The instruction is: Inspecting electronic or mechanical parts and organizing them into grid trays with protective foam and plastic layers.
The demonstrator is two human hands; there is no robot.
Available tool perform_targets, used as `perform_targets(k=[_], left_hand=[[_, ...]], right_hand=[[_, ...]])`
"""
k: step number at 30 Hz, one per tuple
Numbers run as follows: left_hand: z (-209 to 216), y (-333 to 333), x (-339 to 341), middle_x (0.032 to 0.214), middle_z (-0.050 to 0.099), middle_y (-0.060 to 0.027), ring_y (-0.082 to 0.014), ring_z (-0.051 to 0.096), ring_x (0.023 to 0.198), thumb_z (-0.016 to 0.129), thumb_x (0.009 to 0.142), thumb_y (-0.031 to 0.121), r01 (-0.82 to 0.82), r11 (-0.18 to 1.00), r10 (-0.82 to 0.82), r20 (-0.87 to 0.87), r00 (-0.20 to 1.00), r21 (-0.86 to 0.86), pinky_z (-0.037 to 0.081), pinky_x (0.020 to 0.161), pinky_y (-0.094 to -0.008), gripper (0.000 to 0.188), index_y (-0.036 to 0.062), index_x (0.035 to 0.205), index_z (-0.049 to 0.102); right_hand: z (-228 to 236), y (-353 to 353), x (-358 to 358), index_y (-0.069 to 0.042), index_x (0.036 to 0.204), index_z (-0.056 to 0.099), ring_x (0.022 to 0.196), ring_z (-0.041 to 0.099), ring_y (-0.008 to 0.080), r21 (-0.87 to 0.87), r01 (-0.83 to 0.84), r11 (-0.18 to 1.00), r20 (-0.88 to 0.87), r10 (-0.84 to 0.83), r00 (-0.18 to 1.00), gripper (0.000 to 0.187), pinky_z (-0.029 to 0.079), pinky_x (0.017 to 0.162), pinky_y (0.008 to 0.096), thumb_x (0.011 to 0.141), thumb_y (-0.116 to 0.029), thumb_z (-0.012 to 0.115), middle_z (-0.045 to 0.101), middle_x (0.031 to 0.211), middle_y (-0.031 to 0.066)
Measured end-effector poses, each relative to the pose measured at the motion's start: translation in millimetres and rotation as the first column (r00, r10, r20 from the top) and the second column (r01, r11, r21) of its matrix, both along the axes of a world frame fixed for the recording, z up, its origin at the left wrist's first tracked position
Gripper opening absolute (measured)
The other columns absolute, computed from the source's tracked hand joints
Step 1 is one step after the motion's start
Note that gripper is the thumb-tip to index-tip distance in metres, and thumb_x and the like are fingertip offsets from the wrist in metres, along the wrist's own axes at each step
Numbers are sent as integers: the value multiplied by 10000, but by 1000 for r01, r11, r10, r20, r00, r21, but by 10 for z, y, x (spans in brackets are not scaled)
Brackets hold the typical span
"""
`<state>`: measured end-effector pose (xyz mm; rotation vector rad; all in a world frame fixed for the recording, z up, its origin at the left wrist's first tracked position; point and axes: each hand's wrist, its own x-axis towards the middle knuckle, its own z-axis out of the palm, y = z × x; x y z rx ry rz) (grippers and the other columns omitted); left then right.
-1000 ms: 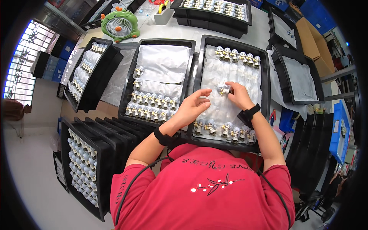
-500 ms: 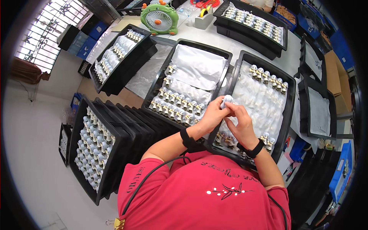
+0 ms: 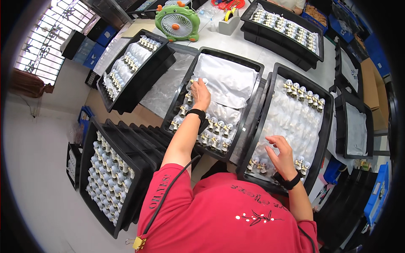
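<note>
My left hand point(image 3: 200, 95) is closed on a small figurine point(image 3: 204, 80) with a pale blue-grey head, at the upper left part of the middle black tray point(image 3: 258, 86). The fingers hide most of that figurine. Rows of similar figurines point(image 3: 217, 126) stand below on the tray's white lining sheet point(image 3: 225, 78), partly covered by my forearm. My right hand point(image 3: 282, 157) hovers over the lower part of the right black tray point(image 3: 327, 126), fingers apart and nothing in them. Figurines point(image 3: 303, 95) line that tray's far end, and a few more point(image 3: 258, 164) sit at its near end.
Another tray of figurines point(image 3: 130, 59) stands at the left, and stacked trays point(image 3: 280, 40) stand at the back. A green fan point(image 3: 177, 23) and a tape dispenser point(image 3: 228, 25) are behind. Tilted black trays with figurines point(image 3: 107, 177) lean at the lower left.
My hands were together over the right tray, holding a figurine. The left has moved away to the middle tray with a figurine; the right has opened and dropped lower. The view has shifted slightly.
</note>
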<state>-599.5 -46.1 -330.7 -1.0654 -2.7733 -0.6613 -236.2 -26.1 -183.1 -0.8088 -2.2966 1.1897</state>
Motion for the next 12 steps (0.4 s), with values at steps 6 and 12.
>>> perform_targets(k=[6, 12], left_hand=[[-83, -25, 9, 1042, 503, -160, -318, 470, 1021, 497, 827, 120, -70, 985, 48, -144, 988, -156, 350, 812, -461, 353, 36, 1169, 462], [124, -96, -8, 1141, 515, -147, -302, 454, 1061, 698, 681, 280, -56, 962, 64, 20, 998, -269, 311, 825, -460, 583, 47, 1158, 457]], right_hand=[[48, -16, -6, -35, 1030, 598, 833, 580, 217, -5, 42, 999, 30, -42, 999, 281, 466, 737, 292, 753, -1, 621, 578, 958, 113], [39, 0, -15, -30, 1029, 599, 842, 583, 220, 0, 39, 999, 37, -39, 999, 276, 466, 753, 296, 756, 9, 611, 583, 962, 113]])
